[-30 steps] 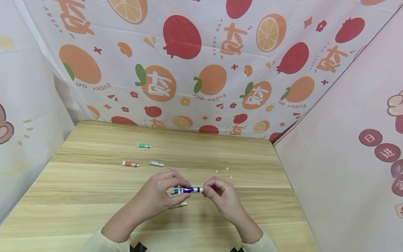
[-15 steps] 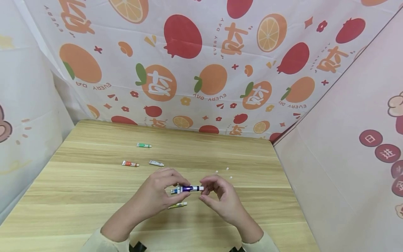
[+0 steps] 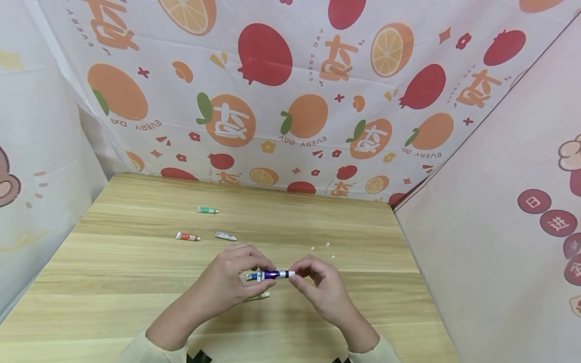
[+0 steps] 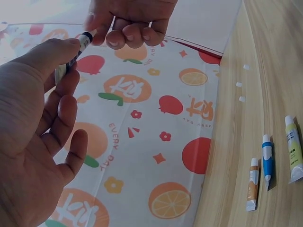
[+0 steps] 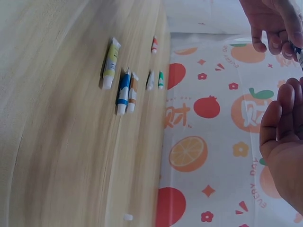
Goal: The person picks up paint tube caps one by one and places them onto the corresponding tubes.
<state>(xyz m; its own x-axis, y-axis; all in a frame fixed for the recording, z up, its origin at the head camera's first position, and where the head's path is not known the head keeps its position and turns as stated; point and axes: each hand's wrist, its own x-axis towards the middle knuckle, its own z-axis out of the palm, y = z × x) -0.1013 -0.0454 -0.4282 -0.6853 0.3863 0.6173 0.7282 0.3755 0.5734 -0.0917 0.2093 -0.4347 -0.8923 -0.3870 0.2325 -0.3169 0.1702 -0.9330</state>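
Above the table my left hand (image 3: 229,276) pinches a small purple paint tube (image 3: 273,275) between thumb and fingers, its white cap end facing right. In the head view the thumb and index finger of my right hand (image 3: 321,288) pinch that white cap. From the left wrist, the tube (image 4: 85,41) shows dark, gripped by the left thumb and forefinger, with its tip at the right fingers. Below the hands lie a blue tube (image 5: 124,92), an orange-brown tube (image 5: 133,93) and a yellow tube (image 5: 111,64); the left hand partly hides this group in the head view.
Farther back on the wooden table (image 3: 136,282) lie a green tube (image 3: 208,210), a red tube (image 3: 188,236) and a silver-white tube (image 3: 225,235). Small white bits (image 3: 333,256) like caps are scattered behind the right hand. A fruit-print cloth (image 3: 290,151) hangs behind the table.
Half a second ago the right thumb and finger were spread apart around the cap; now they are closed on it again. The left hand keeps its hold on the purple tube.
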